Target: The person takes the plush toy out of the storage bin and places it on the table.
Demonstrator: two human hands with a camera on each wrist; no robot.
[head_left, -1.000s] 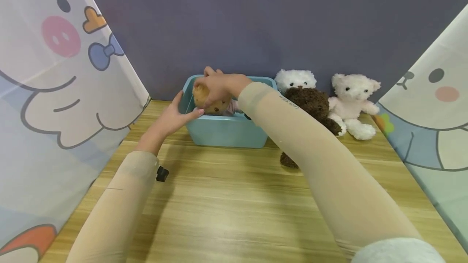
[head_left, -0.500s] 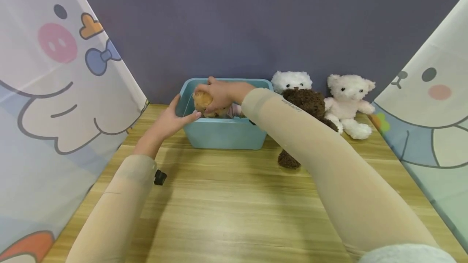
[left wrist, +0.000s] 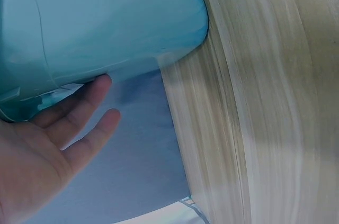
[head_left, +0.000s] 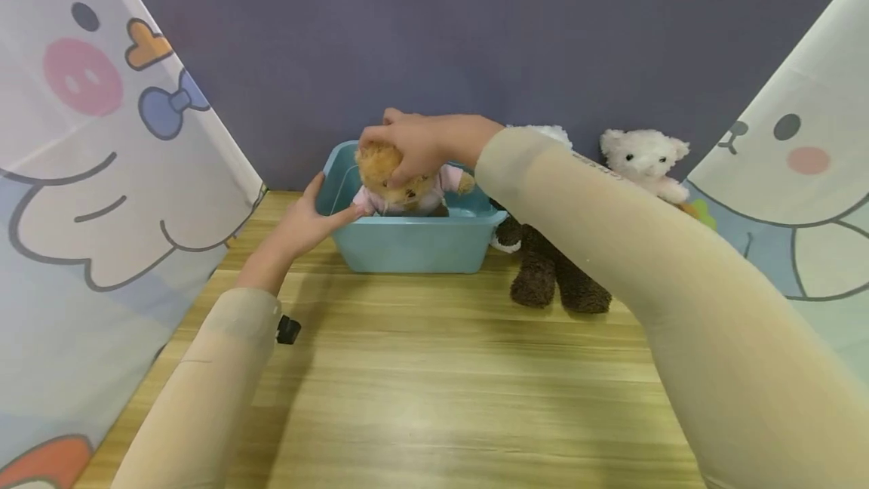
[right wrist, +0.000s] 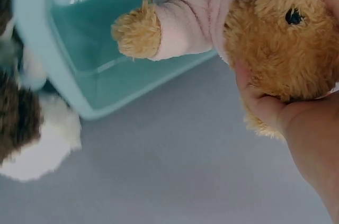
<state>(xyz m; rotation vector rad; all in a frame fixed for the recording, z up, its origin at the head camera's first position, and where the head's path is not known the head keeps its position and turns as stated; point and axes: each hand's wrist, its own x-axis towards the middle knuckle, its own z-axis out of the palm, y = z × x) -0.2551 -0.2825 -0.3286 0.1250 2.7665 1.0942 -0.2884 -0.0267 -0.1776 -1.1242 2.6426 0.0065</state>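
The left hand, fingers straight, rests against the blue tub at its 9 o'clock side. Above the tub, the right hand grips the tan teddy bear by its head.

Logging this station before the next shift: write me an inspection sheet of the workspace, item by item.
Surface: wooden table, light grain, bare in front.
Job's things: tan teddy bear in a pink top, held by its head above the teal bin; the bin stands at the back of the table.
Clutter: dark brown plush right of the bin, pale pink bear behind it; a white plush is mostly hidden by the right sleeve.
Hands: right hand grips the bear's head; left hand rests with straight fingers against the bin's left wall.
Cables: nothing seen; a small black piece sits at the left wrist.
Surroundings: grey back wall, cartoon-printed curtains on both sides.
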